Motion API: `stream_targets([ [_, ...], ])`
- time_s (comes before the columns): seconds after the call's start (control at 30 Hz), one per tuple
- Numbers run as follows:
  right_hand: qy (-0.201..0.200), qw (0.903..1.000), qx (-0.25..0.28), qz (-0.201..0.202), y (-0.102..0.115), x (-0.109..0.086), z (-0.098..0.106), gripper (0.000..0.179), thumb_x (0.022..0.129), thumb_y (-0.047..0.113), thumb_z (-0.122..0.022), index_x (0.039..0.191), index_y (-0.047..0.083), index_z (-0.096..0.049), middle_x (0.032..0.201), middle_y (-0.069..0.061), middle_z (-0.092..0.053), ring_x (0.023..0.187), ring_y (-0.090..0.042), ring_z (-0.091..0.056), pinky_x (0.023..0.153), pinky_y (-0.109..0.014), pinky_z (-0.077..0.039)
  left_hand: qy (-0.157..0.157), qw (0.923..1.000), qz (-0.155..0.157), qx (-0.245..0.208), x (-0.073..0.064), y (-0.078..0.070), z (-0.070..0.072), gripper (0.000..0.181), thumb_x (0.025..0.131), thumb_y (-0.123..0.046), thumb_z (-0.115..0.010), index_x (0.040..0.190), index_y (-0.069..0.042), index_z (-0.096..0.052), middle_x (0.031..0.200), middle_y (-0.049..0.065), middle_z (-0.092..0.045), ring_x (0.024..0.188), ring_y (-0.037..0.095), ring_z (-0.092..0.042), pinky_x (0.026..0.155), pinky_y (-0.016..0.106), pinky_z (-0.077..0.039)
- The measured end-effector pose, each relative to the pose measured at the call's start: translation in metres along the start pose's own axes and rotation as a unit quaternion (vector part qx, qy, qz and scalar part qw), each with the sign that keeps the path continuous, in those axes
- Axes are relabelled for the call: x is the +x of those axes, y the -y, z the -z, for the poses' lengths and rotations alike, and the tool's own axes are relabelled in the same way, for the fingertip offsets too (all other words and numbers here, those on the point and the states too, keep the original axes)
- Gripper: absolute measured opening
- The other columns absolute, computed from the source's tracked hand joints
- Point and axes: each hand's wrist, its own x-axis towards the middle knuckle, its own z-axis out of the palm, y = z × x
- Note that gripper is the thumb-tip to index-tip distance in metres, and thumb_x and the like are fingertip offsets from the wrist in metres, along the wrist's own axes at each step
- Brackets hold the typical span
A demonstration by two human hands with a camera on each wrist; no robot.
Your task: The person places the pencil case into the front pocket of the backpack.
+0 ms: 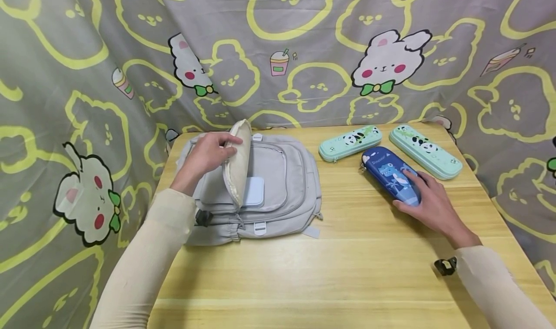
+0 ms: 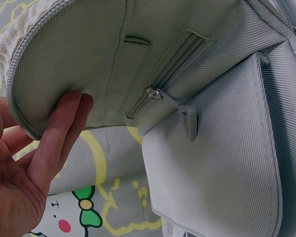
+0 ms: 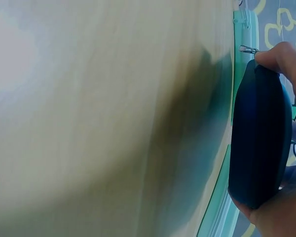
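Observation:
A grey backpack [image 1: 295,184] lies flat on the left of the table. My left hand [image 1: 205,156] pinches the edge of its front pocket flap [image 1: 239,170], which is lifted up on its side. In the left wrist view, the thumb is behind the flap and the fingers press its inner face, near a zipped inner pocket [image 2: 172,69]. A pale blue rounded square [image 1: 255,192] shows beside the flap. My right hand [image 1: 434,206] grips a dark blue pencil case [image 1: 388,172] with a dinosaur print, tilted above the table; the right wrist view shows its dark underside.
Behind the blue case, two mint green pencil cases with pandas lie on the table, one at left [image 1: 343,145] and one at right [image 1: 427,150]. A patterned grey curtain [image 1: 304,30] hangs behind the wooden table [image 1: 304,281] and along its sides.

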Motion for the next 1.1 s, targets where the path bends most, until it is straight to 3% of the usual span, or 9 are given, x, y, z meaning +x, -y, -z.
stream_targets([
  [0.43, 0.032, 0.9995, -0.002, 0.000, 0.021, 0.011, -0.004, 0.101, 0.089, 0.044, -0.088, 0.170, 0.015, -0.036, 0.165, -0.041, -0.029, 0.136, -0.061, -0.036, 0.098, -0.079, -0.038, -0.001, 1.0000, 0.001, -0.002, 0.000, 0.001, -0.001, 0.036, 0.107, -0.012, -0.060, 0.140, -0.015, -0.075, 0.152, 0.014, -0.063, 0.114, 0.032, -0.058, 0.092, 0.043, -0.047],
  [0.63, 0.027, 0.9995, 0.000, 0.016, 0.031, 0.016, -0.006, 0.099, 0.088, 0.042, -0.089, 0.169, 0.015, -0.039, 0.164, -0.040, -0.032, 0.135, -0.061, -0.039, 0.098, -0.078, -0.040, -0.006, 1.0000, -0.004, 0.005, 0.000, 0.001, -0.001, 0.036, 0.106, -0.012, -0.062, 0.139, -0.015, -0.076, 0.151, 0.014, -0.065, 0.114, 0.031, -0.058, 0.091, 0.042, -0.048],
  [1.1, 0.051, 0.9984, 0.004, 0.023, 0.051, 0.028, -0.012, 0.098, 0.091, 0.044, -0.086, 0.171, 0.019, -0.036, 0.167, -0.036, -0.030, 0.142, -0.060, -0.035, 0.103, -0.082, -0.039, -0.007, 0.9999, -0.004, 0.007, 0.000, 0.000, -0.001, 0.036, 0.106, -0.012, -0.062, 0.139, -0.015, -0.076, 0.151, 0.015, -0.065, 0.116, 0.030, -0.059, 0.095, 0.043, -0.050],
])
